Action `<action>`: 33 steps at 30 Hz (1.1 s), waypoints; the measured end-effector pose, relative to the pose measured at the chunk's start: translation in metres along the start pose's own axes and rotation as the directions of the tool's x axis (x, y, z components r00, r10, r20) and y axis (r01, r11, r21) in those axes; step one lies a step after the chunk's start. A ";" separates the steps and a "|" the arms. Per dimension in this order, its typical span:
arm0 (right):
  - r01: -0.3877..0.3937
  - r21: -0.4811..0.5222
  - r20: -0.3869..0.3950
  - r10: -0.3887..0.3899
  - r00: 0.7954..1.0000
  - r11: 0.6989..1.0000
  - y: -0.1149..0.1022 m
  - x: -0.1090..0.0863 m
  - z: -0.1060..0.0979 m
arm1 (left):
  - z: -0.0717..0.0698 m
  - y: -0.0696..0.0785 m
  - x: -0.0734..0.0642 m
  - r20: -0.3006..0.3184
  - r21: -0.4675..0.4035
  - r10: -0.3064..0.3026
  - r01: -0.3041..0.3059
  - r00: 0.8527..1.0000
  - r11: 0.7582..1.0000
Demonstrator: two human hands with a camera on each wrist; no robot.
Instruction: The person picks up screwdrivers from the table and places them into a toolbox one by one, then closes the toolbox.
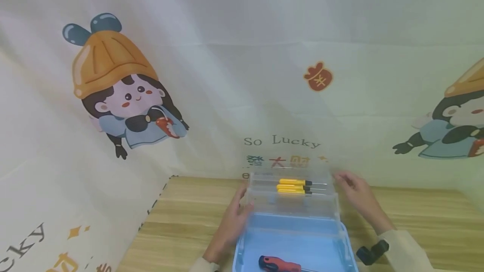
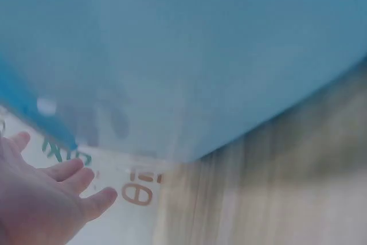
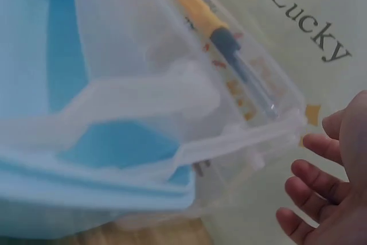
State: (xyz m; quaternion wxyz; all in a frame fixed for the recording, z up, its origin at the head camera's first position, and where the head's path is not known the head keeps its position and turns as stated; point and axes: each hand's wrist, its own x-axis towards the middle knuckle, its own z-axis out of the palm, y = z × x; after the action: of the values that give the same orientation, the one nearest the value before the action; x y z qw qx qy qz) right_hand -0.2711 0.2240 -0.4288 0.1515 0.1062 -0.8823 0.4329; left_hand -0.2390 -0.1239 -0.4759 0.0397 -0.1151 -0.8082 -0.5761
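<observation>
A blue toolbox (image 1: 295,238) with tiered clear plastic trays (image 1: 264,202) stands open before me. Several screwdrivers with yellow handles (image 1: 292,187) lie in the upper tray; one yellow-handled screwdriver (image 3: 198,10) shows close up in the right wrist view. Down in the blue base lies a red and black screwdriver (image 1: 277,263). My left hand (image 1: 232,217) is at the left side of the trays, its fingers spread in the left wrist view. Beside the trays' right end is my right hand (image 1: 357,194), fingers loosely bent with nothing between them.
The box rests on a wood-grain table (image 1: 189,213). A pale printed cloth (image 1: 242,79) hangs close behind and along the left. Near the right sleeve (image 1: 406,251) is a small black object (image 1: 372,252).
</observation>
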 end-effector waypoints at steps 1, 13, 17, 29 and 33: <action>-0.026 0.008 0.017 0.026 1.000 1.000 0.003 -0.002 0.000 | -0.002 -0.001 0.002 -0.001 -0.018 -0.008 0.008 1.000 1.000; -0.263 0.131 0.229 0.229 0.946 0.956 0.026 -0.009 0.010 | -0.014 -0.025 0.031 0.081 -0.179 -0.115 0.128 0.990 0.975; -0.302 0.169 0.282 0.248 0.927 0.938 0.030 -0.008 0.013 | -0.013 -0.029 0.040 0.141 -0.280 -0.145 0.180 0.979 0.943; -0.398 0.256 0.399 0.279 0.874 0.881 0.027 -0.004 0.014 | -0.015 -0.025 0.048 0.224 -0.372 -0.157 0.233 0.962 0.898; -0.416 0.303 0.424 0.269 0.865 0.858 0.029 -0.003 0.016 | -0.014 -0.026 0.048 0.217 -0.378 -0.157 0.232 0.963 0.896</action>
State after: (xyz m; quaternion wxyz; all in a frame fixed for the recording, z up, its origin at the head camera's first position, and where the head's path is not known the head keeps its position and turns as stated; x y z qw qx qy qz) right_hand -0.2806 0.2285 -0.4600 -0.1208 0.0512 -0.7970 0.5896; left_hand -0.2925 -0.1386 -0.4852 -0.1163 -0.0909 -0.6810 -0.7173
